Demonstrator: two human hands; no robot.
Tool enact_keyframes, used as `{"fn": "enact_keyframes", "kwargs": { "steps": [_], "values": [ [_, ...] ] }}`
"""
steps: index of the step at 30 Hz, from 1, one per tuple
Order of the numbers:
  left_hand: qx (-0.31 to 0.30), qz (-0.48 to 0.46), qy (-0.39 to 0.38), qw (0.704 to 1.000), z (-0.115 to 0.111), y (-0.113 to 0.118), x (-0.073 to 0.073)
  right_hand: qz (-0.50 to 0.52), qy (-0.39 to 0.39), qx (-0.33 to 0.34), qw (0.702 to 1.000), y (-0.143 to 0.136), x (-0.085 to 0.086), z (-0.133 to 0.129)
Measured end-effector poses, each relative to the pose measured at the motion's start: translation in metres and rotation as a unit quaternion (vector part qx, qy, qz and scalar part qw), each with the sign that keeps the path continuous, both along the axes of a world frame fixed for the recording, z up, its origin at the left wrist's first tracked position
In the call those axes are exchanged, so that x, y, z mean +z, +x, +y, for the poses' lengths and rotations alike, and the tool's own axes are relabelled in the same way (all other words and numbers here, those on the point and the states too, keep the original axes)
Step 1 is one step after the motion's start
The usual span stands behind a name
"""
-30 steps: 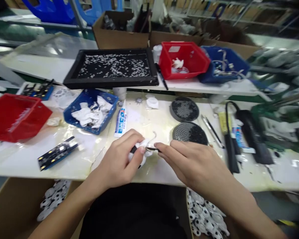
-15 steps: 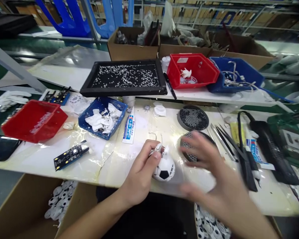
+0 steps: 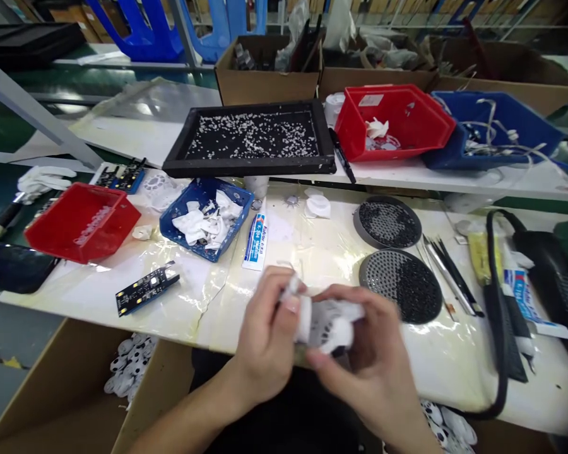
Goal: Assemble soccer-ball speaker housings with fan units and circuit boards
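In front of my chest, over the table's front edge, both my hands are closed on a small white ball (image 3: 336,335) with black soccer-ball patches. Motion smears it, and fingers cover much of it. My left hand (image 3: 264,337) pinches a white part (image 3: 303,320) on the ball's left side between thumb and fingers. Thin pale wires (image 3: 291,263) stick up behind those fingertips. From the right, my right hand (image 3: 376,353) curls around the ball, thumb at its lower edge. Whether the white part and the ball are joined, I cannot tell.
Nearby on the table are a glue tube (image 3: 255,243), a circuit board (image 3: 146,290), a blue bin (image 3: 206,221), a red bin (image 3: 82,224), two round black trays (image 3: 400,287) and tweezers (image 3: 449,277). A cardboard box (image 3: 42,391) with soccer-patterned balls stands below left.
My right hand has come in from the right and closed on the ball. The ball has been turned in my left hand. The view has shifted slightly.
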State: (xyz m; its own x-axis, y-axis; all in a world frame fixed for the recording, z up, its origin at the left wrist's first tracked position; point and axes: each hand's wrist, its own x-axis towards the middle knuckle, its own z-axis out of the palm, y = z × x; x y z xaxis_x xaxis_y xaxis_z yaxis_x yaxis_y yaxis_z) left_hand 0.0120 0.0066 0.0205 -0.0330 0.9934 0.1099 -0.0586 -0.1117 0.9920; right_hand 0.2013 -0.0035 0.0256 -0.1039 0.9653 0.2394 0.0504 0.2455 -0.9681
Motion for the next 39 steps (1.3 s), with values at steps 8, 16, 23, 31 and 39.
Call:
{"fn": "enact_keyframes", "kwargs": {
  "steps": [8,16,23,31,39],
  "values": [
    [-0.025,-0.256,-0.072,0.964,0.005,-0.002,0.01,-0.268,-0.019,-0.089,0.959,0.035,0.02,0.009],
    [-0.078,-0.47,-0.163,0.864,0.009,0.011,0.015,-0.533,0.119,-0.084,0.833,0.026,0.022,0.083],
    [-0.014,-0.339,-0.176,0.924,-0.004,-0.006,0.003,-0.326,0.119,0.06,0.936,-0.008,0.023,0.029],
    [-0.083,-0.124,-0.139,0.979,-0.004,-0.037,0.003,-0.335,0.002,0.09,0.938,0.027,0.003,0.014],
    [-0.094,0.105,-0.132,0.981,0.002,-0.05,0.011,-0.42,0.025,0.142,0.896,0.037,0.015,0.028]
  ]
}}
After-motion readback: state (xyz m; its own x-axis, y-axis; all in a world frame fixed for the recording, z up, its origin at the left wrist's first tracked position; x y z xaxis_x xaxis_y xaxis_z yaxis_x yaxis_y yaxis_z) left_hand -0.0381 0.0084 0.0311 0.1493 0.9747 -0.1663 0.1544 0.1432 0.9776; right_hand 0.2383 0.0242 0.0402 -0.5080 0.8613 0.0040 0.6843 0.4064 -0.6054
